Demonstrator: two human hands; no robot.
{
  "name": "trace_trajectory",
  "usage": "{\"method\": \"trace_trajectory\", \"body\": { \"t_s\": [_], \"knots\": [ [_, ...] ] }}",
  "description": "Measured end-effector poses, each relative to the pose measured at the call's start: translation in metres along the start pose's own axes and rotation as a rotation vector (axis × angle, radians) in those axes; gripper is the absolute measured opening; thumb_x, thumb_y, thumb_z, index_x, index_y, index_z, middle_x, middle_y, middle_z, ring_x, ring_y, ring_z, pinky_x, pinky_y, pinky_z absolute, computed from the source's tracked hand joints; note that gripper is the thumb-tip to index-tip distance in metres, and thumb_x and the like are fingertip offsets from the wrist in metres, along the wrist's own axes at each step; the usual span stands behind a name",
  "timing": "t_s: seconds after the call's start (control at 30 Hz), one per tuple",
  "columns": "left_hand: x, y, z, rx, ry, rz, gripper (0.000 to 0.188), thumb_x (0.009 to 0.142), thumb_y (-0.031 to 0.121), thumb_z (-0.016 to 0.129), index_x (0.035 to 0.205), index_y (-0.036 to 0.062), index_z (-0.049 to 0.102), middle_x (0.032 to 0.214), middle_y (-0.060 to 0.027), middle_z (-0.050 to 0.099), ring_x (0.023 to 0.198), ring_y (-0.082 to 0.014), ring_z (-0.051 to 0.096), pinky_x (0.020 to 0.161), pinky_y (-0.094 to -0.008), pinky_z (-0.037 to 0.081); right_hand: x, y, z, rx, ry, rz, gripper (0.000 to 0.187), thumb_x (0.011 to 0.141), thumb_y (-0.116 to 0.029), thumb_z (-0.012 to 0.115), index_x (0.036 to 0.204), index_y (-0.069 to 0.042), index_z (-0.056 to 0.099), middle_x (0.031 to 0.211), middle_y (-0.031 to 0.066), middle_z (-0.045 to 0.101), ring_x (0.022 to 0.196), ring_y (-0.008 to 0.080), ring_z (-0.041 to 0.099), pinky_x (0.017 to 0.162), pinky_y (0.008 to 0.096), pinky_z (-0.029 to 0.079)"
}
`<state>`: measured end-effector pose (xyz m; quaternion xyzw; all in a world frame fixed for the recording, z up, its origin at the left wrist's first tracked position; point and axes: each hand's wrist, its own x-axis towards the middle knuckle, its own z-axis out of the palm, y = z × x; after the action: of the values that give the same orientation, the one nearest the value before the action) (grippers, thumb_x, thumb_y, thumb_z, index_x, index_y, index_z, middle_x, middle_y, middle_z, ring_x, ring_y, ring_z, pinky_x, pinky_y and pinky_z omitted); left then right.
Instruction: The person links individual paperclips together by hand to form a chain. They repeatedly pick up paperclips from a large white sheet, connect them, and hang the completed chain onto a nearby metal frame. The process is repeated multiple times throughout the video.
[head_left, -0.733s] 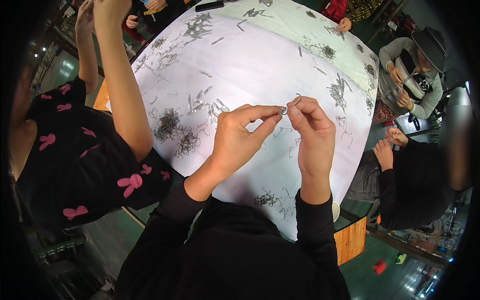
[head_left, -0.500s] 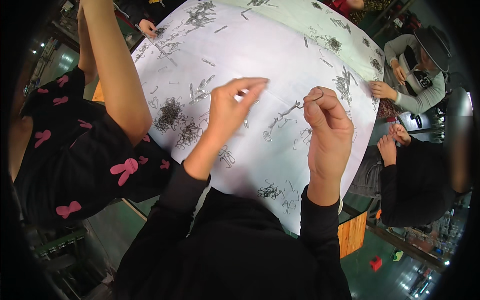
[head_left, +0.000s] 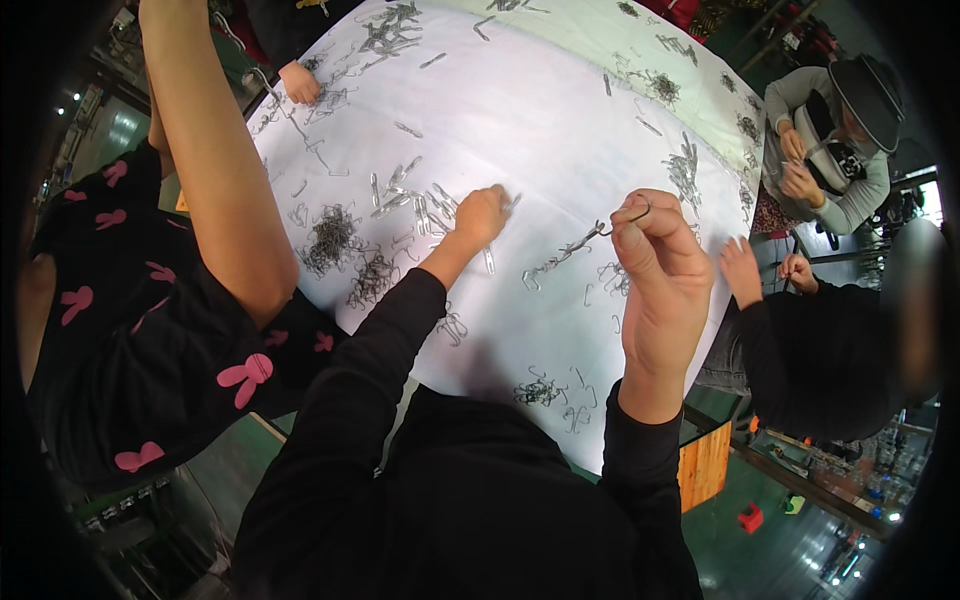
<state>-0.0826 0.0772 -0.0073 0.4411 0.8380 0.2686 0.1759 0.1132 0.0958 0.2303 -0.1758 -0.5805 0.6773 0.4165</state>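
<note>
My right hand (head_left: 662,270) is raised over the right part of the table, thumb and fingers pinching a dark wire hook (head_left: 642,212). From that hook a chain of linked metal pieces (head_left: 563,256) trails down to the left, toward the white tabletop. Farther left, my left hand (head_left: 482,216) is low over the table with its fingers curled together. At its fingertips shows a small shiny metal clip (head_left: 513,203), blurred. Flat metal clips (head_left: 421,213) lie just left of that hand.
The white-covered table (head_left: 540,120) carries piles of wire hooks (head_left: 332,240) and clips (head_left: 390,30). A person in a rabbit-print garment (head_left: 245,375) stands close on my left. At the right, a person in a hat (head_left: 866,100) and another in black (head_left: 830,360) work.
My left hand has dropped toward the table and to the right, its fingers closing by a metal clip. My right hand keeps its pinch on the hook, nearly still.
</note>
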Motion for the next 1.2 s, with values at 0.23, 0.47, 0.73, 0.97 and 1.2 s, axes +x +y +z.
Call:
{"method": "trace_trajectory", "body": {
  "t_s": [0.23,0.47,0.73,0.97,1.2],
  "knots": [
    [-0.035,0.150,-0.145,-1.066,0.084,0.206,0.016,0.079,0.012,0.068,0.088,0.0001,0.062,0.076,-0.0016,0.062,0.068,-0.0069,0.055,0.064,-0.0209,0.044,0.002,0.019,-0.008,-0.159,0.034,-0.048,0.007,0.076,-0.005,0.068,0.082,-0.003,0.065,0.086,0.0019,0.055,0.077,0.0083,0.049,0.064,0.0207,0.033],
    [-0.071,0.194,-0.180,-0.981,0.166,0.382,0.013,0.078,0.003,0.067,0.089,0.0002,0.061,0.079,-0.0027,0.062,0.070,-0.0060,0.056,0.064,-0.0179,0.045,0.003,0.019,-0.011,-0.276,0.092,-0.083,0.007,0.075,-0.010,0.068,0.081,-0.005,0.067,0.083,0.0006,0.057,0.078,0.0097,0.049,0.064,0.0219,0.032],
    [-0.074,0.199,-0.171,-0.900,0.292,0.470,0.014,0.076,0.004,0.069,0.086,0.0001,0.061,0.077,-0.0008,0.060,0.068,-0.0049,0.051,0.062,-0.0182,0.041,0.006,0.019,-0.020,-0.393,0.121,-0.171,0.015,0.075,-0.011,0.069,0.090,-0.008,0.066,0.085,0.0037,0.059,0.077,0.0125,0.055,0.062,0.0253,0.040],
    [-0.077,0.210,-0.175,-0.929,0.264,0.445,0.010,0.079,0.000,0.065,0.086,-0.0016,0.060,0.080,-0.0031,0.060,0.073,-0.0067,0.053,0.067,-0.0181,0.041,0.008,0.154,-0.238,-0.914,0.422,0.286,0.015,0.078,-0.017,0.065,0.092,-0.011,0.066,0.091,0.0068,0.066,0.080,0.0191,0.061,0.071,0.0301,0.048],
    [-0.083,0.206,-0.175,-0.881,0.276,0.426,0.010,0.080,0.000,0.064,0.089,-0.0033,0.061,0.082,-0.0047,0.062,0.074,-0.0069,0.054,0.069,-0.0178,0.041,-0.007,0.193,-0.285,-1.437,0.271,0.720,0.015,0.079,-0.024,0.063,0.085,-0.011,0.064,0.089,0.0095,0.065,0.088,0.0261,0.061,0.073,0.0406,0.048]
  ]
}}
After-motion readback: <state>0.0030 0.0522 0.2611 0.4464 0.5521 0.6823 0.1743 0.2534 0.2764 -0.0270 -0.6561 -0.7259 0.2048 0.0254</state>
